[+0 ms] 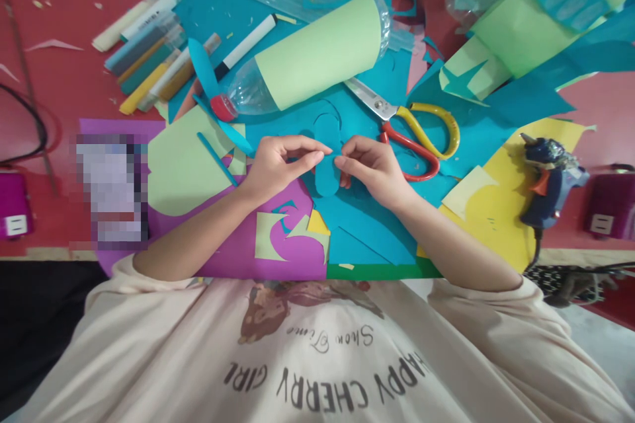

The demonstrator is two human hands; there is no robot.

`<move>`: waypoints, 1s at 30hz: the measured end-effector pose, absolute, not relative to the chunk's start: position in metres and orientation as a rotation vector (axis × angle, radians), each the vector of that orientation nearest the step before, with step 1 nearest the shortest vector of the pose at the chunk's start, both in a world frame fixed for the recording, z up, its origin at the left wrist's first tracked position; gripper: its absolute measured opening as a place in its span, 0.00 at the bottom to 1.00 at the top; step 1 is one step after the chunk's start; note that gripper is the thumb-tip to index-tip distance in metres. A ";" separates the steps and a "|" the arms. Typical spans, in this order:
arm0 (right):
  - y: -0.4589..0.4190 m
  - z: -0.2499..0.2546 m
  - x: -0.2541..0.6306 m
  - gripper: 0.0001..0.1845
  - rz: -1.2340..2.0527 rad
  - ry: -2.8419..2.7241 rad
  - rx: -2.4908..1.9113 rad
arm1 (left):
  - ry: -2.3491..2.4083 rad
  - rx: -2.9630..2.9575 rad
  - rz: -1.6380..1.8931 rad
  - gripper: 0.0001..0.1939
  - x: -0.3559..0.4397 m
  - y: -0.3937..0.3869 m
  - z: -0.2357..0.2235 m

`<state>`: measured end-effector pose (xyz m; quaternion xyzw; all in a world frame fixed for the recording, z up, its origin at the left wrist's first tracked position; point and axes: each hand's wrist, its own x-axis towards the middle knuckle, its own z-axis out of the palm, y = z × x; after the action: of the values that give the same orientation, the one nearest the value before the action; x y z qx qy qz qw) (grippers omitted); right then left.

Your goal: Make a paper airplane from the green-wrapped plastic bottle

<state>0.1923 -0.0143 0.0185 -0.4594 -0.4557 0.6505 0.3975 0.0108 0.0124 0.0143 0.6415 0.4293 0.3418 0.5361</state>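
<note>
A blue paper strip (327, 175) is held between two bare hands, on the wearer's side of the bottle (322, 53). The strip is long and narrow, with smooth sides and rounded ends, its length running away from the wearer. It is nearly the same blue as the sheet (377, 225) under it, so its outline is faint; a thin dark curve shows by its far end.

The strip's far end lies near the bottle but apart from it. Scissors (391, 115), blades parted, lie to the right of the strip, their tip close to the bottle. Nearer the wearer than the bottle, the blue sheet is mostly bare beyond the strip's near end. A green sheet (186, 168) is left of the bottle's red cap, and a glue gun (550, 178) is well off to its right.

Both forearms reach in from the wearer's sides. The left hand (282, 162) is mostly closed, thumb and forefinger tips almost meeting over the strip. The right hand (372, 165) is curled, its thumb and fingers closed on the strip's right edge.
</note>
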 end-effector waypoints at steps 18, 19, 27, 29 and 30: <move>-0.015 0.019 0.196 0.22 1.654 -1.229 -1.160 | 0.995 1.480 0.805 0.07 0.012 0.012 0.015; -0.015 0.019 0.196 0.21 1.656 -1.229 -1.162 | 0.984 1.468 0.803 0.06 0.012 0.012 0.015; -0.014 0.018 0.196 0.22 1.660 -1.160 -1.156 | 0.912 1.305 0.838 0.11 0.013 0.015 0.013; -0.014 0.018 0.196 0.21 1.665 -1.167 -1.140 | 0.928 1.347 0.788 0.12 0.013 0.016 0.015; -0.014 0.017 0.197 0.21 1.668 -1.172 -1.133 | 0.926 1.382 0.764 0.12 0.012 0.016 0.016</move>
<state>0.1966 -0.0140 0.0173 -0.4465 -0.4620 0.6574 0.3938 0.0124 0.0157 0.0163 0.5983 0.4009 0.3309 0.6097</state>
